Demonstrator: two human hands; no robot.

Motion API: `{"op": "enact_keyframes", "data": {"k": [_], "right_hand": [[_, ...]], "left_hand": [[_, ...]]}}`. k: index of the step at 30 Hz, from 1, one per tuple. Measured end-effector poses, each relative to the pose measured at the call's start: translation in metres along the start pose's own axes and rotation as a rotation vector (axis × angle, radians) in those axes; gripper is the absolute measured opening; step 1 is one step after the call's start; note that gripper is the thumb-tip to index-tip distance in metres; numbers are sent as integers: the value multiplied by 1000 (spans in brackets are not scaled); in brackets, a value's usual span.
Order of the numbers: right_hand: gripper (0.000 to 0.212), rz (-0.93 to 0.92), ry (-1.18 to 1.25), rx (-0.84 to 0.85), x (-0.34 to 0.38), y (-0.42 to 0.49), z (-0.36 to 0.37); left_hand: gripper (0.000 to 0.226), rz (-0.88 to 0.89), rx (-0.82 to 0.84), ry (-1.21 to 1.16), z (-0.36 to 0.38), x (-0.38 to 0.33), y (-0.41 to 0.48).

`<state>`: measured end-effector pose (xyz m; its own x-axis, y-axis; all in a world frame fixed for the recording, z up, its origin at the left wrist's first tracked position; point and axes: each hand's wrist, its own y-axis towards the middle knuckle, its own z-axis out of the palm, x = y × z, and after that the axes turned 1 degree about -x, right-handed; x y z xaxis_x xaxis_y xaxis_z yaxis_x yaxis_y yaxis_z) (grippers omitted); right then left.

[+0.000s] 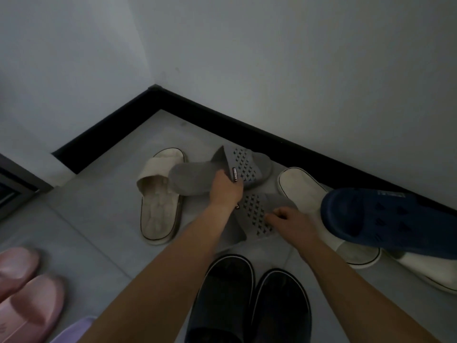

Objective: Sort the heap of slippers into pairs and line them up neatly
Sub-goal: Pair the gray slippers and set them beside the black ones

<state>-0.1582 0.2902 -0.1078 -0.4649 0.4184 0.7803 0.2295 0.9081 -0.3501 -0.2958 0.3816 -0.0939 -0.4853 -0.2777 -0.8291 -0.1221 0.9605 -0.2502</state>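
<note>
Two grey slippers with dotted straps lie in the middle of the floor. My left hand [226, 190] grips the farther grey slipper [197, 178] at its strap edge; it is tilted over a beige slipper [159, 201]. My right hand [289, 222] pinches the strap of the nearer grey slipper [254, 216], which lies on the floor. At the right a navy clog [385, 219] rests on top of a white slipper [304, 189]. Another white slipper [430, 271] shows under it at the right edge.
A pair of black slippers [249, 300] stands side by side at the bottom centre. Two pink slippers [24, 293] and a bit of a lilac one [71, 330] lie at the bottom left. Walls with a black skirting board [222, 115] close the corner behind.
</note>
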Motion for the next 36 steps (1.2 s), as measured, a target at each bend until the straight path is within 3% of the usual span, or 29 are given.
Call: {"op": "enact_keyframes", "data": {"k": [2,4,8,14,17,23,28,33,36], "right_hand": [[24,5,37,-1,5,2,8],[16,-1,85,-34,10,0,13],[16,-17,213,-105,14,-15,13],[22,-64,377,-160,4,-62,-30],[26,-66,390,-200,-6,-87,-56],[31,-61,279,-192,-29,-146,-104],[29,7,188,-101,-70,-207,-131],[26,91,126,-70,-125,-259,-161],[27,132,77,-84,-157,-283,-180]], "left_hand": [[29,-3,25,93,1,5,1],[21,45,10,184,-1,8,-2],[17,200,-34,169,-9,-2,-24],[6,280,-44,-98,-22,-27,-87],[23,303,22,-109,-20,-32,-137],[29,298,74,-131,-15,-32,-231],[22,262,259,-159,2,-9,-309],[8,264,588,-113,36,8,-374],[10,321,648,-73,57,12,-402]]}}
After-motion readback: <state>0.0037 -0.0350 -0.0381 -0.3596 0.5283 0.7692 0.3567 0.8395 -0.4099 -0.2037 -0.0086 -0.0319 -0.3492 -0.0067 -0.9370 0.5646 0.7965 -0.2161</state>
